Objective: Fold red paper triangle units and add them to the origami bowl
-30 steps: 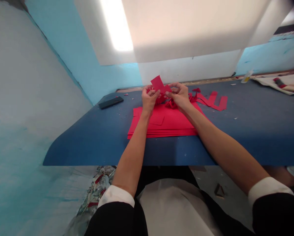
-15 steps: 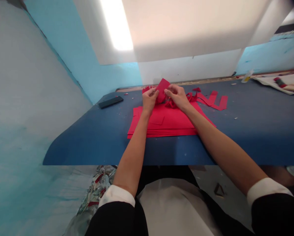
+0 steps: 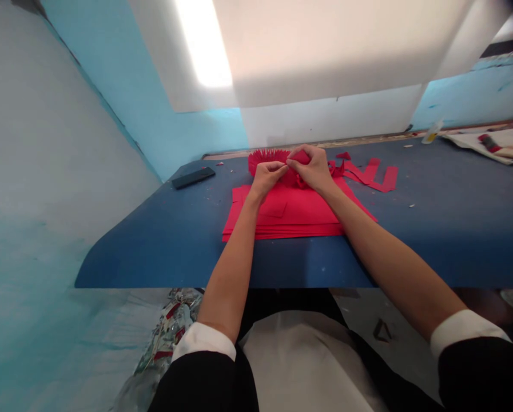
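Pinching red piece (image 3: pixel 299 157) narrowly with left hand (image 3: pixel 267 176) and right hand (image 3: pixel 315 169), above red sheets (image 3: pixel 314 207); keep edges aligned, press evenly, avoid tugging.

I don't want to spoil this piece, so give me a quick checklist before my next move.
1. Right hand gripping the small red piece: ok, pinched between thumb and fingers.
2. Left hand gripping it too: cannot tell; its fingertips are close to the right hand's.
3. Edges of the piece lined up: cannot tell, the fingers cover them.
4. Stack of red sheets squared up: not ok, layers are staggered at the front.
5. Red strips away from both hands: ok, they lie off to the right.
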A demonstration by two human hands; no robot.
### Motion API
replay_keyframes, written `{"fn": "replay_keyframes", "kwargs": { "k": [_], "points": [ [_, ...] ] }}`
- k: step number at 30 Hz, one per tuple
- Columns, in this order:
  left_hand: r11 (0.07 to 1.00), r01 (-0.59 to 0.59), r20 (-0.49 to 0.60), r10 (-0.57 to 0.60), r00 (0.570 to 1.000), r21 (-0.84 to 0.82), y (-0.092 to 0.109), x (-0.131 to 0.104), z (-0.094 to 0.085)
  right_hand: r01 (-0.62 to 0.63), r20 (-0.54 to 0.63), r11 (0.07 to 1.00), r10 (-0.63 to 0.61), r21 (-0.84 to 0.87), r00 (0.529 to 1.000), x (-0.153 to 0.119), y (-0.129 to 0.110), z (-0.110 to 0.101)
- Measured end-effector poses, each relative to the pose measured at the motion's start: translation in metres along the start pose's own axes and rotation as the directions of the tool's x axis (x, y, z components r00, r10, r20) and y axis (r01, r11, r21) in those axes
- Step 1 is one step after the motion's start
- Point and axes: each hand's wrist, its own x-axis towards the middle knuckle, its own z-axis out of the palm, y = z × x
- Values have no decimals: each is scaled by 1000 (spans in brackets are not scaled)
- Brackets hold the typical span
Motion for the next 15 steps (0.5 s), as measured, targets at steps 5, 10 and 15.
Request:
{"fn": "replay_keyframes", "kwargs": {
  "k": [5, 10, 15],
  "points": [
    [999, 20, -111, -25, 994, -46, 9, -5, 5, 75, 41, 996, -77, 42, 996, 4, 12, 1],
    [971, 123, -195, -163, 967, -205, 17, -9, 8, 165, 128, 977, -182, 133, 975, 7, 18, 2],
    [949, 180, -134, -220, 966, -258, 20, -9, 6, 169, 139, 980, -182, 104, 973, 6, 15, 0]
  ]
}}
